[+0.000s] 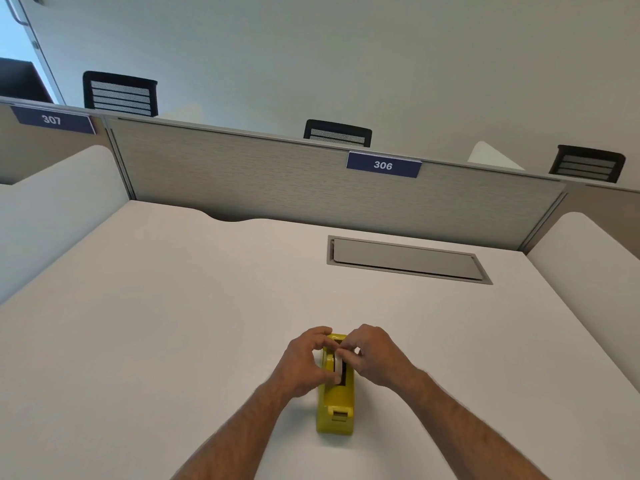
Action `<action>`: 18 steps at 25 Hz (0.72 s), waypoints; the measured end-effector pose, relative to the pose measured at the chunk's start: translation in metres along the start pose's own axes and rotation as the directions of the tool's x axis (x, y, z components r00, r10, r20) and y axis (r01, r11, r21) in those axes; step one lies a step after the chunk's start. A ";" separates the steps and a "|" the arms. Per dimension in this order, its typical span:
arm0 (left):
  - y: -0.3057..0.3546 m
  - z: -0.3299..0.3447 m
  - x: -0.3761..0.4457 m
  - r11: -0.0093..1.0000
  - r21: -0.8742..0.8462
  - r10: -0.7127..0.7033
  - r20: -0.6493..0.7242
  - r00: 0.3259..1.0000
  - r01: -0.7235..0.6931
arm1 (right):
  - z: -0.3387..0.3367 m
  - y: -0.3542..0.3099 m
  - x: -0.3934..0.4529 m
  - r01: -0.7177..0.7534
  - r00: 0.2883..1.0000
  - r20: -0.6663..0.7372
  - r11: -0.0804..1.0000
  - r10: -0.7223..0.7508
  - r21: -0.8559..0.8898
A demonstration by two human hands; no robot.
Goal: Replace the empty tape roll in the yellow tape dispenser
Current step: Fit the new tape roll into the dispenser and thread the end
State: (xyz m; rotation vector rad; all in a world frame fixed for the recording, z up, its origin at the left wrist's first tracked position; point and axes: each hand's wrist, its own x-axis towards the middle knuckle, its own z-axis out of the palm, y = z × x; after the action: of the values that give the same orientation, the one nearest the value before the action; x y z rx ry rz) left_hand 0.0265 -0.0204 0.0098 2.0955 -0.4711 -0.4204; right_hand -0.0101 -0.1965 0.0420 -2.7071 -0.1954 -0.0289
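Note:
A yellow tape dispenser (337, 403) stands on the white desk (173, 323), its cutter end toward me. A white tape roll (338, 364) sits upright in its slot, mostly hidden by fingers. My left hand (304, 363) grips the roll from the left, thumb on its near edge and fingers curled over the dispenser's far end. From the right, my right hand (375, 356) pinches the top of the roll with fingertips. Both hands meet over the slot.
A grey flip-lid cable hatch (405, 259) is set into the desk at the back right. A grey partition (277, 188) with label 306 closes the far edge; white side dividers (52, 209) flank the desk. Black chair backs show beyond.

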 end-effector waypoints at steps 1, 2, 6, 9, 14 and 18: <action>0.000 0.000 0.000 1.000 -0.002 0.004 0.004 1.000 -0.004 | 0.000 0.000 -0.001 -0.003 1.000 0.010 1.000 0.003 0.007; 0.000 -0.001 0.000 1.000 -0.004 0.008 0.007 1.000 -0.008 | -0.001 0.000 -0.001 -0.007 1.000 0.016 1.000 0.007 0.011; 0.000 0.000 0.000 1.000 0.007 0.003 0.001 1.000 -0.003 | -0.004 -0.002 0.000 -0.002 1.000 0.005 1.000 0.002 0.015; 0.000 0.000 0.000 1.000 0.026 0.005 -0.004 1.000 -0.005 | -0.003 -0.004 0.002 0.004 1.000 -0.005 1.000 -0.004 0.009; 0.002 -0.001 0.001 0.999 0.037 0.013 -0.007 1.000 -0.012 | -0.006 -0.006 0.001 -0.018 1.000 0.005 1.000 0.018 0.023; 0.002 -0.001 0.000 0.999 0.037 0.015 0.003 1.000 -0.015 | -0.011 -0.011 -0.003 -0.067 0.997 0.048 0.994 0.063 0.086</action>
State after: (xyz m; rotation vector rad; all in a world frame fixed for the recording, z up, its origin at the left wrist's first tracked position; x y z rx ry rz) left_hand 0.0270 -0.0207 0.0122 2.1264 -0.4999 -0.4087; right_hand -0.0140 -0.1919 0.0566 -2.6267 -0.1188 0.0593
